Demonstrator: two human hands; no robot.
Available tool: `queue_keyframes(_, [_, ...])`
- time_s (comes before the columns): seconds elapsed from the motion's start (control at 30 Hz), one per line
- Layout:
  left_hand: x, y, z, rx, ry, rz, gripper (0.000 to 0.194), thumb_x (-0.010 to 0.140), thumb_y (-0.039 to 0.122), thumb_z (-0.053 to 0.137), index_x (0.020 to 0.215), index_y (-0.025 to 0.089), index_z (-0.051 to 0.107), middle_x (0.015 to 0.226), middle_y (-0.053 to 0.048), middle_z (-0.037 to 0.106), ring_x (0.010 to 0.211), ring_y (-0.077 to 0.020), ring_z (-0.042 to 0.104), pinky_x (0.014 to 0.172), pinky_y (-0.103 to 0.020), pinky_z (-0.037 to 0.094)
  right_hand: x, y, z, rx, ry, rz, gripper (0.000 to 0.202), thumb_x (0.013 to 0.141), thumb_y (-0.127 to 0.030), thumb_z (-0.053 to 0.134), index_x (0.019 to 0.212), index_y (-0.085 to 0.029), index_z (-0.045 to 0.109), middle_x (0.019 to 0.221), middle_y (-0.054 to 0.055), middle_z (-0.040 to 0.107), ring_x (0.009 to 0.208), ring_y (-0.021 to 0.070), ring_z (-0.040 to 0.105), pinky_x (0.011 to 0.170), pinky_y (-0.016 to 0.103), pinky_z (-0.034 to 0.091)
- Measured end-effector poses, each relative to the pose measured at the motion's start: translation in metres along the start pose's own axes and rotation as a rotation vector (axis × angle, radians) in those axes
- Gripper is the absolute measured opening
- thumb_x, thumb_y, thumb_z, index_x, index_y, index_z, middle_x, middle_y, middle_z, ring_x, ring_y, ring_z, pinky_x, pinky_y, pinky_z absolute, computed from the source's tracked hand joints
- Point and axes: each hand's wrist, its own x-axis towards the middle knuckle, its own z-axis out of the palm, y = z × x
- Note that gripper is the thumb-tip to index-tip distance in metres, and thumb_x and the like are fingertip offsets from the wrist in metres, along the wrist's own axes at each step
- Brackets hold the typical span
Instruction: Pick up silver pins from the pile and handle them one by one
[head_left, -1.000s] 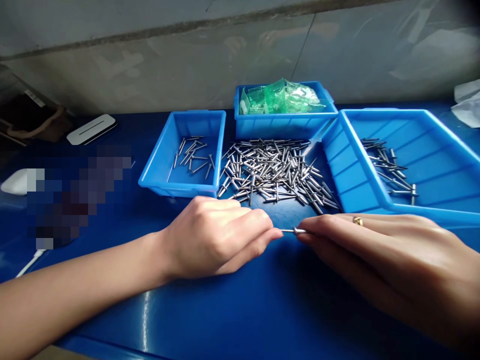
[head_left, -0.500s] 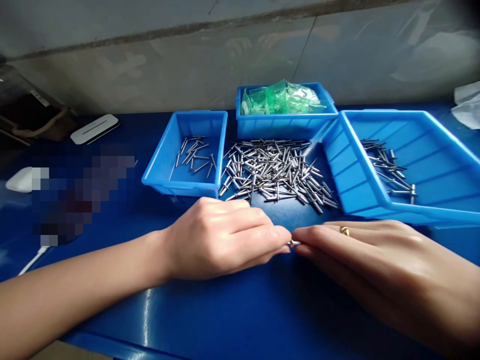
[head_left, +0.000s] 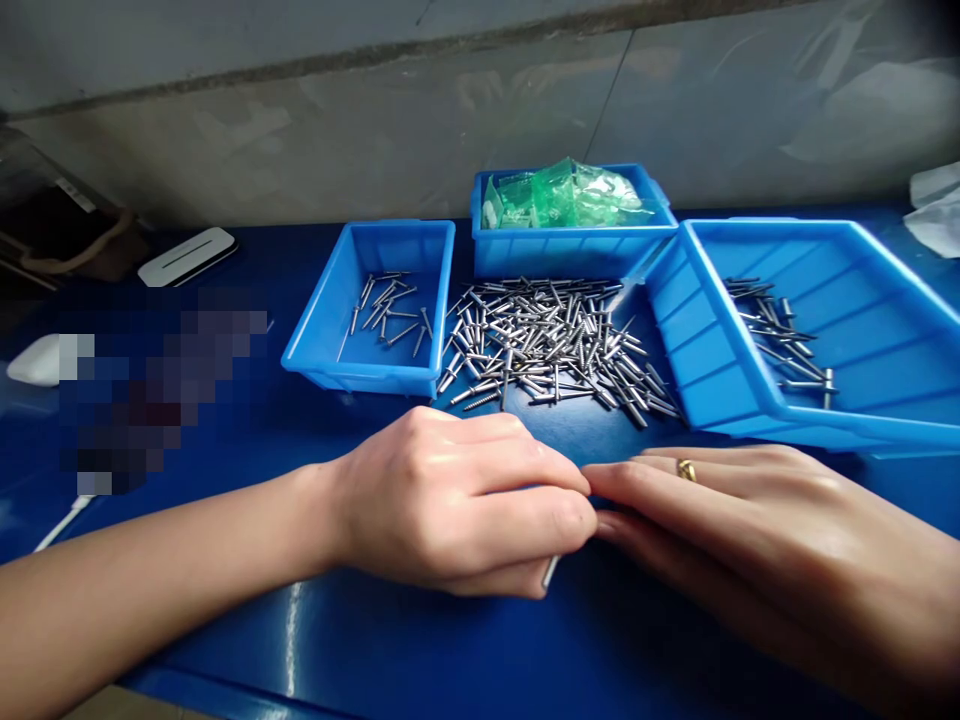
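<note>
My left hand (head_left: 457, 510) is closed, with a thin metal rod, seemingly part of a blind rivet (head_left: 552, 572), sticking out below its fingers. The rest of that piece is hidden in the grip. My right hand (head_left: 742, 530), with a ring on one finger, meets the left fingertips. Its thumb and forefinger are bent together, and whatever lies between them is hidden. Just beyond both hands spreads a pile of metal blind rivets (head_left: 547, 340) on the blue table (head_left: 420, 650).
A small blue bin (head_left: 360, 375) at left and a larger blue bin (head_left: 720, 330) at right each hold some rivets. Green plastic bags (head_left: 559, 195) fill the rear bin (head_left: 570, 250). A white device (head_left: 187, 255) and a cable (head_left: 64, 525) lie left.
The metal piece showed between both hands' fingertips; now a rod end shows below my left fingers. The left fingers have shifted and spread slightly, and the right fingertips still touch them.
</note>
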Motion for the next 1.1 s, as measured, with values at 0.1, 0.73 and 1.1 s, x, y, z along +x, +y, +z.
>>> queue_keyframes(0.1, [-0.003, -0.001, 0.007, 0.051, 0.053, 0.006, 0.021, 0.12, 0.008, 0.073, 0.105, 0.02, 0.083, 0.099, -0.002, 0.098, 0.081, -0.0164, 0.092, 0.08, -0.025, 0.078, 0.006, -0.001, -0.004, -0.004, 0.01, -0.053, 0.052, 0.142, -0.027, 0.044, 0.097, -0.028, 0.069, 0.079, -0.001, 0.079, 0.056, 0.0156, 0.073, 0.053, 0.033, 0.049])
queue_keyframes(0.73, [0.003, 0.001, 0.0, 0.154, -0.017, -0.111, 0.033, 0.13, 0.011, 0.063, 0.103, 0.018, 0.081, 0.083, 0.001, 0.087, 0.064, -0.0131, 0.077, 0.069, -0.027, 0.066, -0.012, 0.01, -0.001, -0.057, 0.076, 0.006, 0.038, 0.134, -0.014, 0.052, 0.105, -0.029, 0.073, 0.092, 0.002, 0.087, 0.062, 0.0197, 0.076, 0.056, 0.036, 0.047])
queue_keyframes(1.1, [0.003, -0.002, -0.008, 0.18, -0.052, -0.086, 0.034, 0.139, 0.021, 0.064, 0.114, 0.016, 0.085, 0.091, 0.0, 0.093, 0.068, -0.012, 0.08, 0.074, -0.025, 0.07, -0.005, 0.004, -0.004, -0.064, 0.085, 0.066, 0.039, 0.133, -0.021, 0.055, 0.1, -0.031, 0.072, 0.079, -0.003, 0.08, 0.049, 0.0193, 0.063, 0.053, 0.037, 0.048])
